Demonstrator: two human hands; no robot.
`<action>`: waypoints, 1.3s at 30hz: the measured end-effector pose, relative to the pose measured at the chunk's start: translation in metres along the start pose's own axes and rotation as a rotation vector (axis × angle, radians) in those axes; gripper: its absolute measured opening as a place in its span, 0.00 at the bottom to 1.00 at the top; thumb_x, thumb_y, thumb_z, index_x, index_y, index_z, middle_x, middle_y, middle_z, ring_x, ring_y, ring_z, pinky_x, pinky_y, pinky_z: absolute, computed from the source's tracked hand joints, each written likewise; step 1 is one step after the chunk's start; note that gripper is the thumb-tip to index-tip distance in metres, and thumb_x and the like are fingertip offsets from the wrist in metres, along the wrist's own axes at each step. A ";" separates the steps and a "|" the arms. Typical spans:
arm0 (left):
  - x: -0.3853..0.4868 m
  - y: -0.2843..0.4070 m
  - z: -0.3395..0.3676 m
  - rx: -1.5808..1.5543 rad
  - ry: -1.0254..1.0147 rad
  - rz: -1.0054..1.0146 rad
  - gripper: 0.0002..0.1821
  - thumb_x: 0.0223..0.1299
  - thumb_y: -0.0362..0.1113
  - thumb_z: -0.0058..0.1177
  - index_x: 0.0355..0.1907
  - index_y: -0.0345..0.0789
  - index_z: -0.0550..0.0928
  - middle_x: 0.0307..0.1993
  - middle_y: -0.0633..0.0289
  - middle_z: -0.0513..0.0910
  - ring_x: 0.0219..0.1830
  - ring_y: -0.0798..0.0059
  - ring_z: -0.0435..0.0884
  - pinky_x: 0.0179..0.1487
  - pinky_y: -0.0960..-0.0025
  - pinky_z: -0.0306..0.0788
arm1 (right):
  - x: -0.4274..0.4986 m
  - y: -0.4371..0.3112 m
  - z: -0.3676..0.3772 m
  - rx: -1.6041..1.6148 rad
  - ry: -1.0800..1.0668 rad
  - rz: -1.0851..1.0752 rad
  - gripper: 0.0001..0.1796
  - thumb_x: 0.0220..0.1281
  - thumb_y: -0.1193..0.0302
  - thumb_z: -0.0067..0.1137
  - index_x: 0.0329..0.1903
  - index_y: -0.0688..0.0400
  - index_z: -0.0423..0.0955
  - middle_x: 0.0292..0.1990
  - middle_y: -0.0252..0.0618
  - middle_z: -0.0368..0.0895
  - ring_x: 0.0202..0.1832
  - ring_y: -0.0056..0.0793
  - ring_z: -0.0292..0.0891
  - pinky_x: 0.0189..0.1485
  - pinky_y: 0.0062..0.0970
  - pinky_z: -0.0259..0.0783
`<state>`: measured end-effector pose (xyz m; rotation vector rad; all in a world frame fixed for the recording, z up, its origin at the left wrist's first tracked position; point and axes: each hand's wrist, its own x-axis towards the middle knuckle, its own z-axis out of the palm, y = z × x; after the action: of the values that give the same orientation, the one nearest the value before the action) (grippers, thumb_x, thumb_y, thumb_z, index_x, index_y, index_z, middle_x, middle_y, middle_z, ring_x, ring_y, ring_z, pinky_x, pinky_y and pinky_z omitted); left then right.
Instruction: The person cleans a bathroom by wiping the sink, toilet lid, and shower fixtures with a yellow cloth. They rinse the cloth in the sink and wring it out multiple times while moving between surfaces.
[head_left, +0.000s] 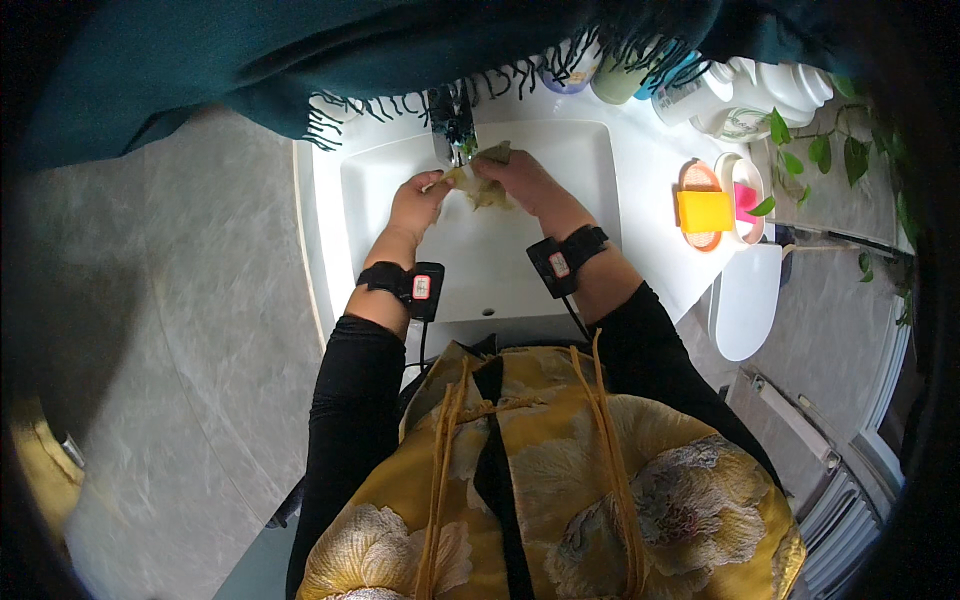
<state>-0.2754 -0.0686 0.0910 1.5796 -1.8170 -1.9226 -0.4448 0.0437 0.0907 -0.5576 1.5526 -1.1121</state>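
Observation:
Over a white washbasin (495, 262), both my hands hold a small, thin yellowish cloth (484, 191) stretched between them. My left hand (416, 202) pinches its left edge with thumb and fingers. Its upper right part is gripped by my right hand (517, 176), where a darker greenish corner sticks up past the fingers. The chrome faucet (453, 124) stands directly above the cloth, its spout close to both hands. Whether water runs from it, I cannot tell. Each forearm wears a black strap with a small black device and cable.
Several bottles (742, 97) stand at the counter's back right. Right of the basin lie a yellow sponge (705, 211) on an orange soap dish (701, 174) and a pink item in a white dish (756, 236). A dark green fringed fabric (375, 52) spans the top; trailing leaves (817, 154) hang at right.

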 end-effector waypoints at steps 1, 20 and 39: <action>0.000 0.000 -0.001 -0.030 -0.009 0.030 0.13 0.58 0.38 0.59 0.42 0.33 0.81 0.35 0.64 0.82 0.34 0.80 0.76 0.41 0.77 0.70 | 0.001 0.001 -0.007 -0.050 0.028 0.051 0.21 0.60 0.56 0.57 0.41 0.64 0.77 0.35 0.37 0.78 0.35 0.26 0.72 0.37 0.27 0.68; 0.005 -0.012 -0.007 -0.078 -0.130 0.046 0.18 0.59 0.23 0.40 0.52 0.31 0.74 0.43 0.62 0.79 0.42 0.74 0.77 0.48 0.77 0.70 | 0.004 0.014 -0.011 0.339 -0.018 -0.101 0.19 0.60 0.63 0.54 0.47 0.64 0.74 0.40 0.40 0.79 0.41 0.30 0.75 0.41 0.28 0.72; -0.005 0.006 -0.001 -0.109 -0.098 0.123 0.13 0.63 0.38 0.53 0.46 0.34 0.77 0.36 0.67 0.80 0.39 0.80 0.74 0.45 0.76 0.67 | 0.007 0.004 0.011 0.405 -0.238 -0.122 0.22 0.61 0.63 0.56 0.54 0.62 0.69 0.45 0.39 0.76 0.44 0.27 0.74 0.45 0.27 0.71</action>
<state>-0.2754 -0.0682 0.0994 1.3311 -1.7658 -2.0373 -0.4354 0.0359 0.0837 -0.4908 1.0627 -1.3579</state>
